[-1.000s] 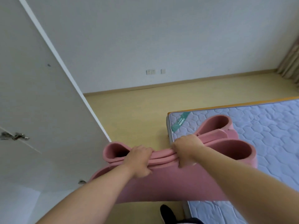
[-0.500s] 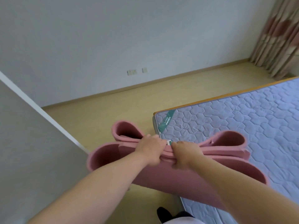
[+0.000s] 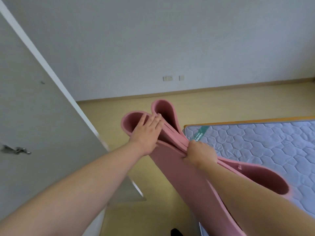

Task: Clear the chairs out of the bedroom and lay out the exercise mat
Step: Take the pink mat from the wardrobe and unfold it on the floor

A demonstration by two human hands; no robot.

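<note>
Thick pink foam exercise mat [image 3: 172, 167], folded into several loose loops, is held up in the air at the view's centre. It runs from two open loops at 12 o'clock down to a larger loop at 4 o'clock. It is off the pale wooden floor [image 3: 119, 116], and its lower loop hangs over the corner of the quilted lilac mattress [image 3: 255, 147] at 3 o'clock. Left hand [image 3: 147, 133] lies flat on the upper loop, fingers [image 3: 154, 120] straight and close together, pressing the foam rather than gripping it. Right hand [image 3: 200, 155] is curled tight and pinches the stacked layers at the mat's waist; its fingertips are hidden under the fold. Plain grey-white door [image 3: 34, 116] with a metal lever handle [image 3: 17, 149] stands at 9 o'clock, and white wall sockets [image 3: 167, 78] sit at 12. No chairs show on the visible floor, so that half of the job is probably done, though only part of the room is in view. The mat is in hand but not unfolded or laid. What is left: carry it to the bare floor between 11 and 1 o'clock, set it down, open the folds and flatten it.
</note>
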